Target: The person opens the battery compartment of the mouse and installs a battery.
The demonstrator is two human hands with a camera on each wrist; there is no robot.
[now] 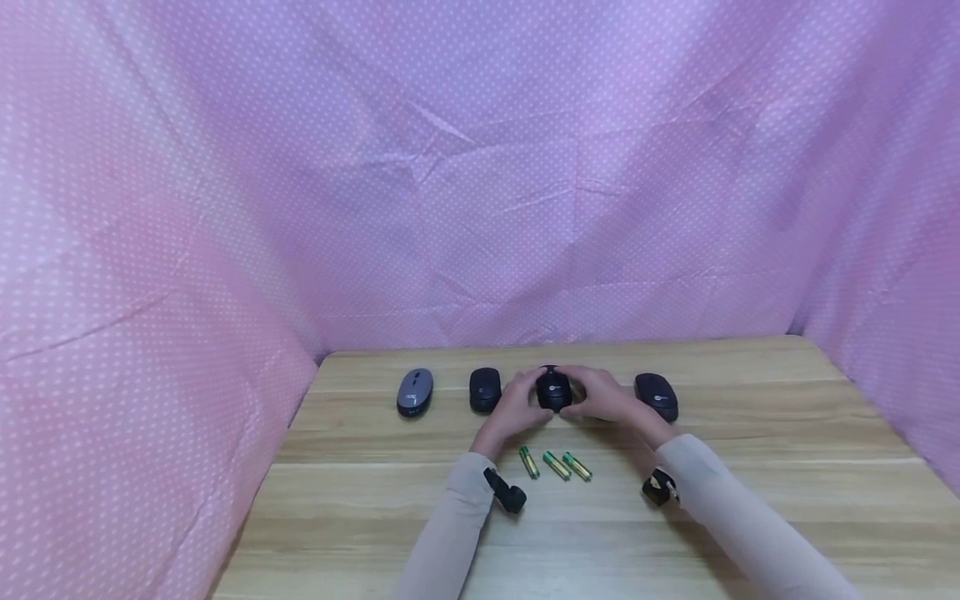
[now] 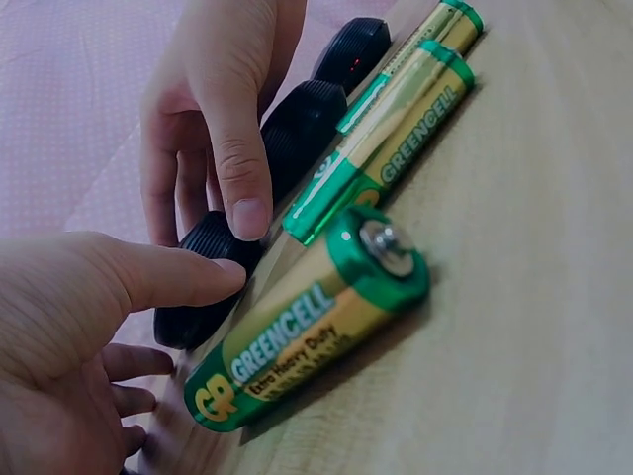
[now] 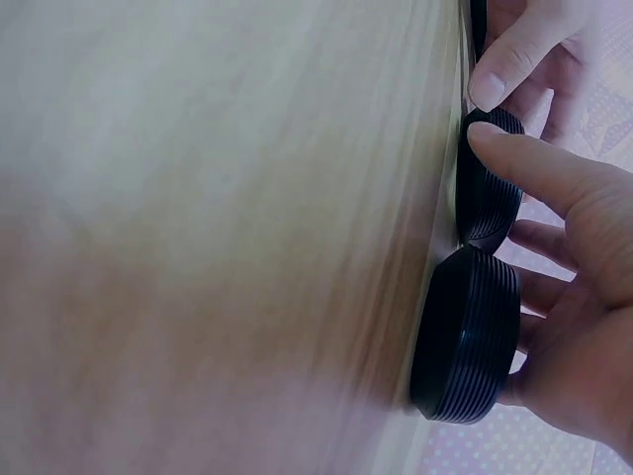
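Both hands are at a black computer mouse (image 1: 553, 390) on the table, thumbs at its near end and fingers towards its far end. My left hand (image 1: 521, 404) grips its left side, and my right hand (image 1: 600, 396) grips its right side. In the left wrist view, the two thumbs come close together over this mouse (image 2: 188, 322). The right wrist view shows its ridged side (image 3: 504, 193) beneath a thumb. Closer to me lie three green and gold batteries, one on the left (image 1: 529, 462), one in the middle (image 1: 557, 466) and one on the right (image 1: 577, 467).
Left of the hands are a grey mouse (image 1: 415, 392) and a black mouse (image 1: 485, 390). Another black mouse (image 1: 656, 396) lies to the right, near the right forearm. Pink dotted cloth (image 1: 480, 208) hangs behind the wooden table (image 1: 360, 517). Each wrist wears a black strap camera.
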